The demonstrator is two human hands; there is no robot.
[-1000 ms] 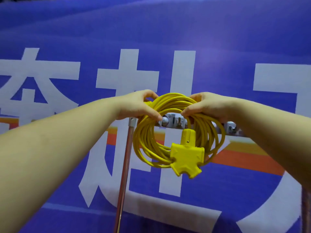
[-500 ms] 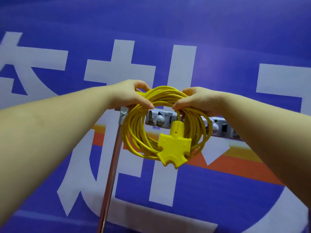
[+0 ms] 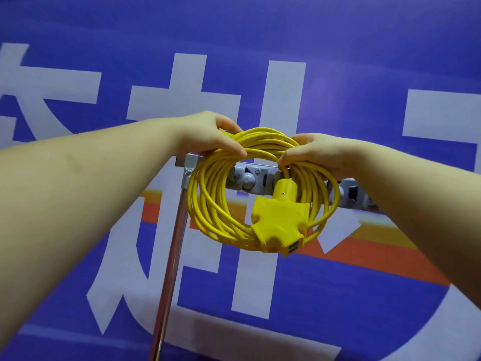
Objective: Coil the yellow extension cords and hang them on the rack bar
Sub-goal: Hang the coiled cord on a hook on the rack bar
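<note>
Both hands pinch the top arc of the coiled yellow cord [image 3: 208,204]: left hand [image 3: 208,136] and right hand [image 3: 312,152] fingers closed on the bundled strands. The loop hangs below the fingertips, across the grey rack bar [image 3: 247,175]; whether it rests on a hook is unclear. Cord looks light, springy, slick; the socket block [image 3: 279,225] weights the bottom. Grip all strands together at the top.

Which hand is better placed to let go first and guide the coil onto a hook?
Probably the left hand: it holds the coiled yellow extension cord near the grey metal rack bar's end.
</note>
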